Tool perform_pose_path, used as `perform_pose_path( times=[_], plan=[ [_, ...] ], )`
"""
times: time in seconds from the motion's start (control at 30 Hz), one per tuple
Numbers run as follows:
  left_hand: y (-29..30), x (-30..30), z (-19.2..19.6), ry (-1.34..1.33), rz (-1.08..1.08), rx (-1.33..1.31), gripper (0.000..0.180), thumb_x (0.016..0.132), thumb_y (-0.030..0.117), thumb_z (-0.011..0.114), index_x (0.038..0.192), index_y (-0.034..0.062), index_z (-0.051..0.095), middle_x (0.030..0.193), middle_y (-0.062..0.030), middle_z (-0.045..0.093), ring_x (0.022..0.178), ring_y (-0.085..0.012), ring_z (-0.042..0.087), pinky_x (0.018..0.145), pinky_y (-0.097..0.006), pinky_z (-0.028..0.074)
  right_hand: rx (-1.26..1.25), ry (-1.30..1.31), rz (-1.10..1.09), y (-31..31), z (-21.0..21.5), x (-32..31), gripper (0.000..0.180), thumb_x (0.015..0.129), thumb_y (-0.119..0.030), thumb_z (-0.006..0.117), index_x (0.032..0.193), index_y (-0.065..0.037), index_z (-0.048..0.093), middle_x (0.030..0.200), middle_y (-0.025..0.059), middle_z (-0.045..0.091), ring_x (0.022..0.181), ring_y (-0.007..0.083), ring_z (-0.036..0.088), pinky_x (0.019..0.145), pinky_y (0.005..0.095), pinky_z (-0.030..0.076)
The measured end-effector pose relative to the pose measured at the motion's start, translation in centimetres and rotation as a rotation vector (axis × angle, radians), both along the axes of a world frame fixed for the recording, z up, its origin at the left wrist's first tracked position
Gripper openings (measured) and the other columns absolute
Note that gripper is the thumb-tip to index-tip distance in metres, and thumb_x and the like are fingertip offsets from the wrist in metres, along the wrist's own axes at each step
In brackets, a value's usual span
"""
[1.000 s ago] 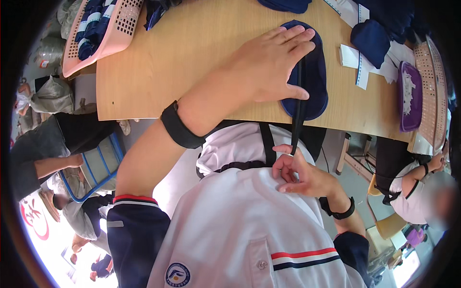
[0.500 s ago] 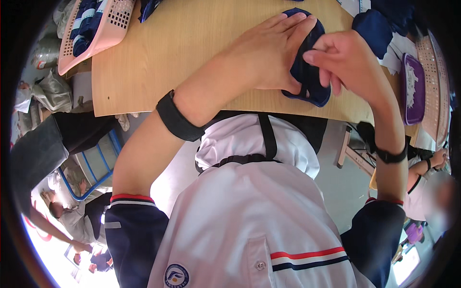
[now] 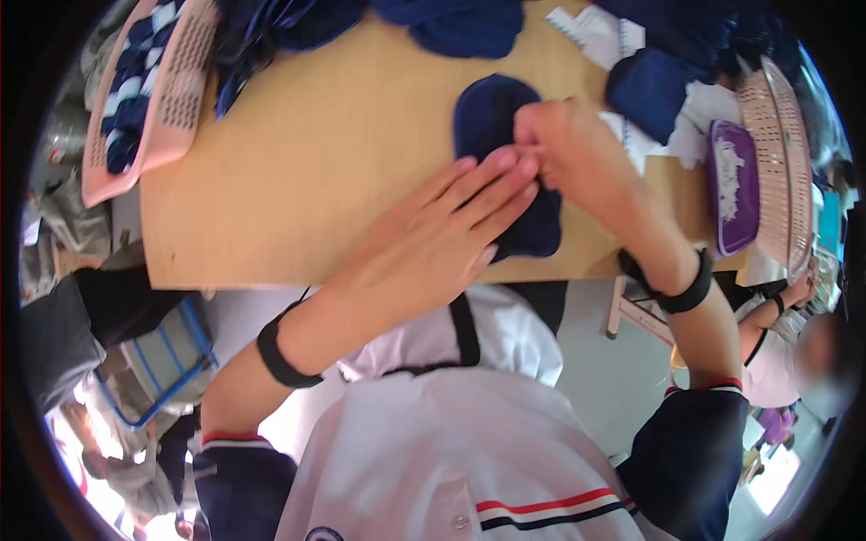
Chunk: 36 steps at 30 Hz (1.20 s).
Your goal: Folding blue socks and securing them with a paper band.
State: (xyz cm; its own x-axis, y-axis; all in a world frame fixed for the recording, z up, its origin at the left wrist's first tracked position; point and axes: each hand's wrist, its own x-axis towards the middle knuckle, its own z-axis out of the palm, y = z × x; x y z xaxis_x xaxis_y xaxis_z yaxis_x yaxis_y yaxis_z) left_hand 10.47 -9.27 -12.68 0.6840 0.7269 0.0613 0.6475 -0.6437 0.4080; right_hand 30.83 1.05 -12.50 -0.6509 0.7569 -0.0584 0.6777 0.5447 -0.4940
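A dark blue cloth piece (image 3: 483,113) with rounded ends lies flat on the wooden table in front of me. Across its middle and lower left edge rests my left hand (image 3: 456,212), palm down with the fingers stretched out. My right hand (image 3: 575,149) is closed over the right side of the cloth, its fingertips against those of my left hand. Whatever the right fingers pinch is hidden from view. The middle of the cloth is covered by both hands.
A pink basket (image 3: 171,117) of rolled blue and white items stands at the left. Dark blue fabric (image 3: 460,22) lies along the far edge. On the right are white papers (image 3: 591,36), a purple tray (image 3: 735,225) and another pink basket (image 3: 780,180). Other people are beyond the table.
The view has shifted, showing more of the far table. My hands have come together over the cloth. The left fingers have slid off its far end, and the right hand has closed beside them.
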Motion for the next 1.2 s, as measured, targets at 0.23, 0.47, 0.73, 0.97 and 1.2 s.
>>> perform_pose_path(
  times=[0.23, 0.47, 0.73, 0.97, 1.2],
  plan=[
    [0.6, -0.8, 0.2, 0.041, -0.062, -0.093, 0.071, 0.084, 0.021, 0.064, 0.151, 0.0091, 0.044, 0.163, -0.0039, 0.034, 0.152, -0.0195, 0.027, 0.125, -0.04, 0.02, -0.246, 0.183, -0.265, 3.1, 5.8, 2.3, 0.028, 0.094, -0.029, 0.067, 0.093, 0.0, 0.071, 0.078, 0.0084, 0.07, 0.07, 0.0154, 0.067, 0.065, 0.03, 0.051],
    [1.4, -0.1, 1.1, 0.055, -0.088, -0.153, 0.071, 0.084, 0.023, 0.065, 0.151, 0.0109, 0.045, 0.162, -0.003, 0.036, 0.152, -0.0195, 0.027, 0.124, -0.04, 0.02, -0.035, -0.064, -0.369, 11.2, 4.0, 14.7, 0.035, 0.085, -0.024, 0.078, 0.108, 0.002, 0.069, 0.094, 0.0058, 0.07, 0.087, 0.014, 0.065, 0.085, 0.0275, 0.05],
    [1.5, -0.5, 1.2, 0.074, -0.112, -0.158, 0.07, 0.087, 0.024, 0.064, 0.152, 0.011, 0.043, 0.163, -0.0027, 0.035, 0.153, -0.018, 0.025, 0.125, -0.04, 0.019, 0.059, -0.213, -0.367, 11.3, 4.3, 12.9, 0.028, 0.073, -0.014, 0.076, 0.093, 0.001, 0.062, 0.087, 0.0142, 0.067, 0.084, 0.0265, 0.066, 0.077, 0.0357, 0.05],
    [1.2, -0.5, 1.4, 0.021, -0.105, -0.124, 0.069, 0.088, 0.021, 0.062, 0.153, 0.0079, 0.041, 0.163, -0.0056, 0.033, 0.153, -0.0199, 0.025, 0.125, -0.04, 0.019, 0.409, -0.153, -0.297, 9.2, 2.9, 13.4, 0.039, 0.074, -0.017, 0.078, 0.104, 0.003, 0.065, 0.095, 0.0177, 0.067, 0.089, 0.0335, 0.066, 0.081, 0.0394, 0.052],
    [1.1, -0.4, 1.1, 0.001, -0.099, -0.05, 0.068, 0.089, 0.019, 0.062, 0.152, 0.0069, 0.041, 0.163, -0.0065, 0.034, 0.153, -0.0207, 0.026, 0.125, -0.04, 0.02, 0.125, -0.232, -0.393, 10.8, 4.1, 12.9, 0.044, 0.069, -0.021, 0.077, 0.102, 0.006, 0.065, 0.088, 0.0194, 0.067, 0.081, 0.0287, 0.065, 0.079, 0.0345, 0.051]
  ],
)
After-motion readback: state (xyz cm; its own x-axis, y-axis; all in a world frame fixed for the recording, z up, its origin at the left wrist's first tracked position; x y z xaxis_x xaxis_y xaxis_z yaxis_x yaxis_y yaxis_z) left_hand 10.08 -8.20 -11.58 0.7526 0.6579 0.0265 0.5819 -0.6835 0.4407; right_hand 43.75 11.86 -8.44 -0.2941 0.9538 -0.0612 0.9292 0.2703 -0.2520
